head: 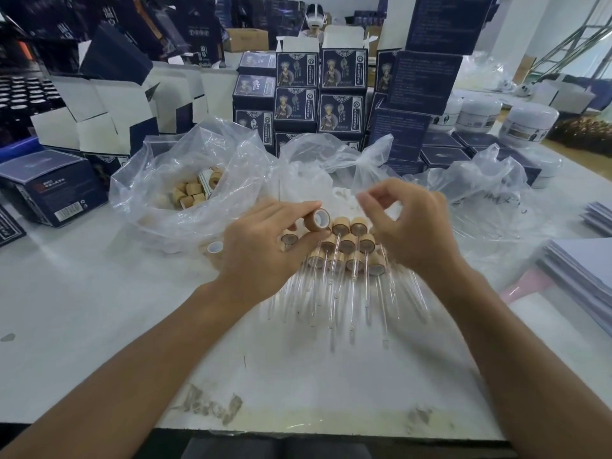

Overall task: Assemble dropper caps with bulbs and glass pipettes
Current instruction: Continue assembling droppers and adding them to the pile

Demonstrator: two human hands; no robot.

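My left hand (265, 243) pinches a tan wood-look dropper cap (318, 220) between thumb and forefinger, its white-lined opening facing me. My right hand (407, 223) hovers just right of it, fingers curled with thumb and forefinger close together; whether they hold a thin glass pipette is too faint to tell. Below both hands lies a pile of assembled droppers (347, 250), caps clustered together and glass pipettes fanned toward me. A loose cap (214, 248) rests on the table left of my left hand.
A clear bag of loose tan caps (192, 192) sits at left, a bag of white bulbs (318, 187) behind the hands, another clear bag (486, 197) at right. Dark blue boxes (298, 94) are stacked behind. White jars (530, 122) and paper stacks (583, 270) stand at right.
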